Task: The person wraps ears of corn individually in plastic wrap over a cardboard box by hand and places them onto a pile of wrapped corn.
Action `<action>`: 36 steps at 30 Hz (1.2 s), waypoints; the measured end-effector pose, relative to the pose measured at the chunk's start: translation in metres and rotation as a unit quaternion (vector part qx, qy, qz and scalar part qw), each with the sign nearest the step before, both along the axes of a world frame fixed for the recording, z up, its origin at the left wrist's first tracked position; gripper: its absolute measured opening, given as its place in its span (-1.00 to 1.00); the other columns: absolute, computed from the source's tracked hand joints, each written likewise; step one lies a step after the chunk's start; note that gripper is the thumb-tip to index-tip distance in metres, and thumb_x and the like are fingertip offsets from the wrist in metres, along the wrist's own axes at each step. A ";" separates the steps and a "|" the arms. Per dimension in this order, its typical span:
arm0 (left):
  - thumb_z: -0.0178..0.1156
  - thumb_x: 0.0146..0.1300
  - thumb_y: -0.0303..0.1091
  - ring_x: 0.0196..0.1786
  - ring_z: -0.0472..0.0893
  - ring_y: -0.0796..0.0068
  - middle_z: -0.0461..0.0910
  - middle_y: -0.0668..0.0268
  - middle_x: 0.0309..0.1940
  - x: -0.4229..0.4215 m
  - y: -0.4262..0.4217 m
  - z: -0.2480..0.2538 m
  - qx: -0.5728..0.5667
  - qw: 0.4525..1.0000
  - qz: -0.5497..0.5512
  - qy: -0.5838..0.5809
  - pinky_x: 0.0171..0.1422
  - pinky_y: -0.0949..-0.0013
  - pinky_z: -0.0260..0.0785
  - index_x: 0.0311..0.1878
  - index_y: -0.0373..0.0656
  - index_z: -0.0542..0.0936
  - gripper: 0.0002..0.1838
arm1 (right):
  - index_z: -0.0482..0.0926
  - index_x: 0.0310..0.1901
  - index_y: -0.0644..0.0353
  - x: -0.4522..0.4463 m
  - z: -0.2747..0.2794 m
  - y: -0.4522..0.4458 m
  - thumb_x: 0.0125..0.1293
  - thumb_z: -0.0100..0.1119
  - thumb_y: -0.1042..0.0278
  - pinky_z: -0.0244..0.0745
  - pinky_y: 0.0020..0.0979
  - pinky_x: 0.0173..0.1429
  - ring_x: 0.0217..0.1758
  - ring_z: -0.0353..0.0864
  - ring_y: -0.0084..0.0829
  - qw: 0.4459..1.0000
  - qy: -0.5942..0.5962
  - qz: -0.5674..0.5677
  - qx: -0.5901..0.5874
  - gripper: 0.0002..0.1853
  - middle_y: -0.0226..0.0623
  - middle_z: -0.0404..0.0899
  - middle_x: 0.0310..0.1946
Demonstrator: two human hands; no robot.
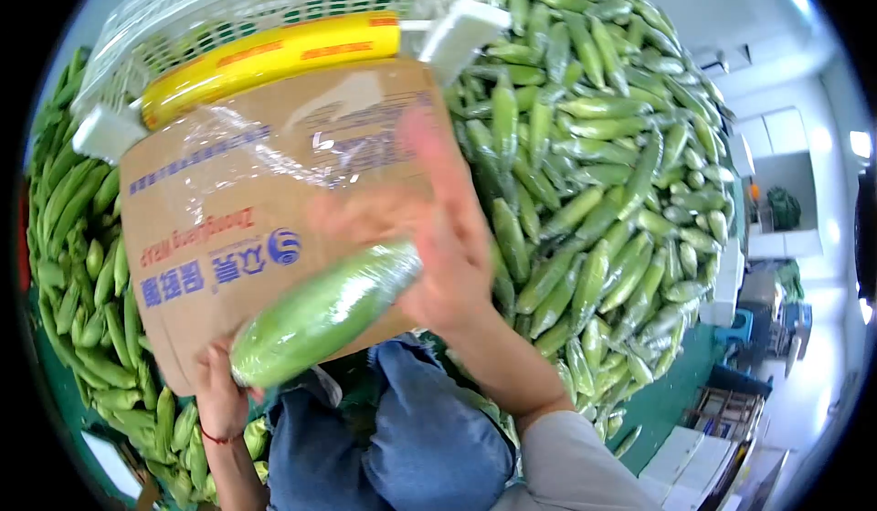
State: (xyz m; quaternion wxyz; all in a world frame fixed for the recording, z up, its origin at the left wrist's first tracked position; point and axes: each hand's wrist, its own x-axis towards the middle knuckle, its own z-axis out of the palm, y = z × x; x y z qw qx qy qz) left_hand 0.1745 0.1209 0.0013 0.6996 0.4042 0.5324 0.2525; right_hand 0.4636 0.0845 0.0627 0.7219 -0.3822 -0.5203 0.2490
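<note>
A green ear of corn [324, 315] in its husk, wrapped in shiny clear film, lies slantwise above the near part of a cardboard box. My left hand [219, 388], with a red cord at the wrist, grips its lower left end. My right hand [448, 255] is at the upper right end, blurred by motion. Its fingers look stretched out and apart over the box; whether the palm touches the corn I cannot tell. The cardboard box [201, 223] has blue and red print and clear film across its top. A yellow roll [274, 62] lies along its far edge.
A white plastic basket [301, 0] stands behind the roll, with white blocks [464, 41] at the roll's ends. Unwrapped green ears [82, 310] are heaped at the left. A large pile of film-wrapped ears [598, 173] rises at the right. My knees [384, 429] are below the box.
</note>
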 end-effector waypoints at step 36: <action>0.06 0.18 -0.44 -0.37 0.56 0.01 0.51 0.11 -0.47 -0.017 0.171 -0.006 0.631 0.682 -0.201 0.310 -0.32 0.14 0.46 -0.20 -0.11 0.39 -0.87 | 0.51 -0.16 0.25 0.079 -0.073 0.016 0.39 0.05 0.53 0.47 -0.47 -0.07 -0.26 0.51 -0.54 0.884 -0.148 -0.137 -0.422 -0.94 -0.36 0.53 -0.34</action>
